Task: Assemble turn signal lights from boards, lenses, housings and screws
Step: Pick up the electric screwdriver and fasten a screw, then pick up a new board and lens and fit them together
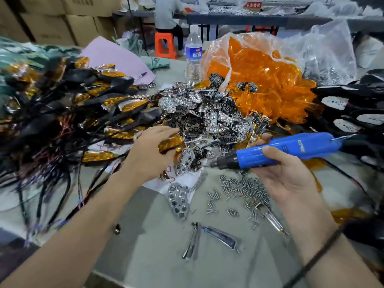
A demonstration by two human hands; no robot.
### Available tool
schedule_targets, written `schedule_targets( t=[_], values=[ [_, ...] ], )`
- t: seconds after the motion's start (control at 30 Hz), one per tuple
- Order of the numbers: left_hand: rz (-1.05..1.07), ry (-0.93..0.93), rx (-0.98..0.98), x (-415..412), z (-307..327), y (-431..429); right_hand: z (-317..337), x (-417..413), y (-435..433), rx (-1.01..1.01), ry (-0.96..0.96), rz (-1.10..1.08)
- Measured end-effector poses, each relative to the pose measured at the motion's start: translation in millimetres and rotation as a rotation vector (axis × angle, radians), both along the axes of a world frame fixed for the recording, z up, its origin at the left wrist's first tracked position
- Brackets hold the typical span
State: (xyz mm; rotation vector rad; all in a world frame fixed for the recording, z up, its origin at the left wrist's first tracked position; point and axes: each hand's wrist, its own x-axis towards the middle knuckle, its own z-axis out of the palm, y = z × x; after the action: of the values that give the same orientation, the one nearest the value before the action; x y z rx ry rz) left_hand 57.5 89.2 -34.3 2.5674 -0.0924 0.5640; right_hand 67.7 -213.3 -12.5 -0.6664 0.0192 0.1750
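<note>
Finished signals (pixel 62 104) pile up at the table's (pixel 166 256) left. The left hand (pixel 152 151) closes its grip on an amber lens (pixel 169 143) beside the chrome reflector heap (pixel 199 117). Screws (pixel 243 190) lie below the blue screwdriver (pixel 276 150), gripped by the right hand (pixel 284 171).
</note>
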Motion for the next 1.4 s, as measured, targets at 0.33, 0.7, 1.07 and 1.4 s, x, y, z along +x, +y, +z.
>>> schedule_targets(
  t=[0.33,0.7,1.07,1.4],
  values=[
    [-0.15,0.148,-0.102,-24.0,13.1,12.6,4.7,-8.7,-3.0,-0.55,-0.049,-0.13],
    [0.008,0.445,0.178,-29.2,42.4,33.2,44.1,-4.7,-6.7,-0.828,-0.239,-0.38],
    [-0.259,0.524,-0.374,-23.2,63.9,24.7,94.3,7.4,-3.9,-1.094,-0.291,-0.402],
    [-0.013,0.368,-0.167,-10.9,36.7,41.6,86.5,12.0,7.2,-1.556,-0.317,-0.09]
  ],
)
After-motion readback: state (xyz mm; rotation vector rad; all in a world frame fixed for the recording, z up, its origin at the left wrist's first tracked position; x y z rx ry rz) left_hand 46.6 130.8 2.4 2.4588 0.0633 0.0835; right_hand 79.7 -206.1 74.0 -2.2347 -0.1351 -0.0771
